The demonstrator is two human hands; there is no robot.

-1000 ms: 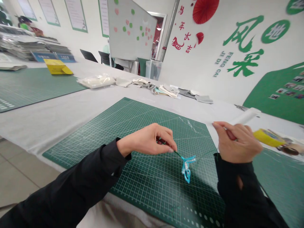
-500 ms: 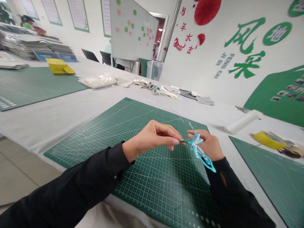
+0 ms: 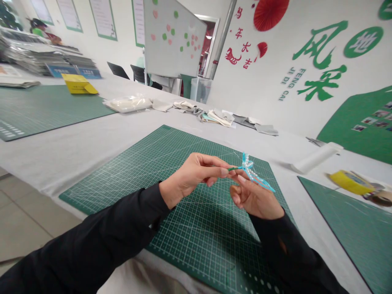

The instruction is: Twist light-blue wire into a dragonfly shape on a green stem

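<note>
Best steady the green stem (image 3: 234,168), pinched in left hand (image 3: 196,171) past near edge of desk (image 3: 92,132); guide beaded ornament (image 3: 247,164) lightly with half-curled right hand (image 3: 257,198). Cannot tell if gripping.

Turquoise, white-beaded ornament (image 3: 248,165); white-gridded green mat (image 3: 190,222)

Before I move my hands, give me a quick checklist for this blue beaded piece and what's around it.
1. Left hand holding the green stem: ok, pinched between thumb and fingers.
2. Right hand gripping the blue beaded piece: cannot tell; fingers overlap it in view.
3. Piece held off the cutting mat: ok, in the air above it.
4. Yellow tape roll away from the hands: ok, off to the right.
5. Fine thread at the stem: cannot tell, too small.
</note>
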